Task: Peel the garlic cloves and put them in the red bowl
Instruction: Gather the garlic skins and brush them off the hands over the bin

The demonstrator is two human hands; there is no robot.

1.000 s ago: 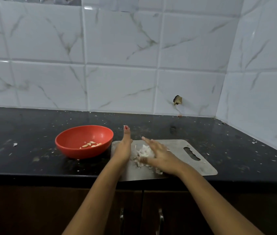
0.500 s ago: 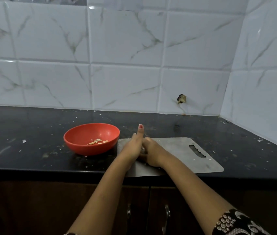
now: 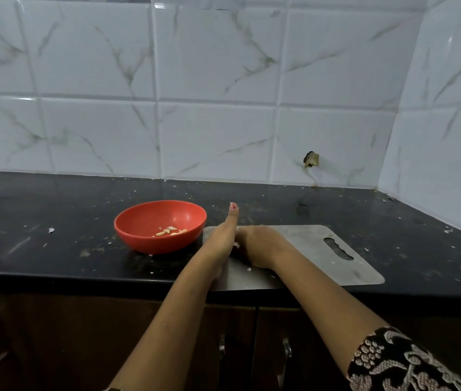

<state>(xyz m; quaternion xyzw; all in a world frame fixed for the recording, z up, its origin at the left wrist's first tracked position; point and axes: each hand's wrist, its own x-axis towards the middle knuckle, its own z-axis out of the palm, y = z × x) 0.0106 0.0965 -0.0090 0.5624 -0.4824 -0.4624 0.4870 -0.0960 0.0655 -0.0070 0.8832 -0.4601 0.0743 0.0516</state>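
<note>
The cloves [image 3: 171, 231] in red bowl [image 3: 138, 241] lie roughly crosswise; left hand [image 3: 221, 236] stands straight-fingered; right hand [image 3: 263, 247] hides its grasp.

1. White marble-veined tiles [image 3: 223, 80] straight ahead of me, wrapping the right corner.
2. Chipped hole [image 3: 311, 159] low in one tile.
3. Black countertop [image 3: 54, 215], speckled with pale flecks.
4. Dark wooden cabinets [image 3: 54, 340] below me, metal handles [image 3: 287, 349].

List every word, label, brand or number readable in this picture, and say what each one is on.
None: no writing can be read anywhere in this view.
The red bowl, the steel cutting board, the black counter, the tiled wall and the patterned sleeve show no letters or numbers.
</note>
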